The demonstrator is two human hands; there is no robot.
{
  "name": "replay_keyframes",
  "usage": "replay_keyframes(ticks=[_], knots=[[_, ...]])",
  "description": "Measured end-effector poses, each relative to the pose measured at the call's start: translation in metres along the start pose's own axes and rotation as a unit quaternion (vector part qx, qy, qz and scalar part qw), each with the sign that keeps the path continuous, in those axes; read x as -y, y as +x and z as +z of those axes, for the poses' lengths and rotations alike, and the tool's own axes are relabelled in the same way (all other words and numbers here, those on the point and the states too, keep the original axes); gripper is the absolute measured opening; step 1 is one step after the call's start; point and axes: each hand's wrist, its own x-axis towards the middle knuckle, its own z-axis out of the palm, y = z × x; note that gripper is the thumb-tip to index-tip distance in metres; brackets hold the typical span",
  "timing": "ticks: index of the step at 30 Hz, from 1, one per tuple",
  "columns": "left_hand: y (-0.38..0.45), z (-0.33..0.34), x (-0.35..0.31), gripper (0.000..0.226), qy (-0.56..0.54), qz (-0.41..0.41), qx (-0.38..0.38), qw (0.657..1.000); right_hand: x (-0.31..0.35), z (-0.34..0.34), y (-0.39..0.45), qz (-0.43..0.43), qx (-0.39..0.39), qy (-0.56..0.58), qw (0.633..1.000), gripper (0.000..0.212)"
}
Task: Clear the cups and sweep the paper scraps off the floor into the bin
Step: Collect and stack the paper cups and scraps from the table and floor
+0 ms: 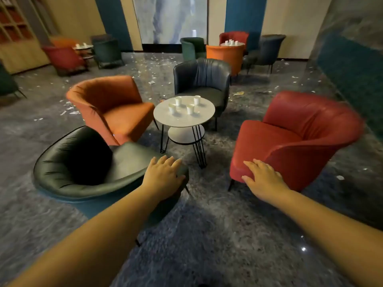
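Armchairs look like smooth leather, slight sheen: red one right, black one lower left. Round worktop glossy, thin black metal legs. Cups white paper-ish. Floor polished speckled stone, paper scraps matt.

Lounge with a dark grey speckled glossy floor. A small round white two-tier table on black wire legs sits between padded tub armchairs: orange, red, dark green, dark grey. Beige panelled walls with teal stripes behind.
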Motion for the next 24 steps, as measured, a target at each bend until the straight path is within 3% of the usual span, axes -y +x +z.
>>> replay_keyframes(ticks=[9,24], knots=[[0.148,0.018,0.052,0.064,0.006,-0.021,0.026,0.999,-0.001,0.008,0.154,0.017,0.009,0.01,1.0,0.057],[0.38,0.049,0.052,0.067,0.015,-0.083,0.066,0.994,-0.063,-0.001,0.409,-0.04,0.063,0.011,0.997,0.057]])
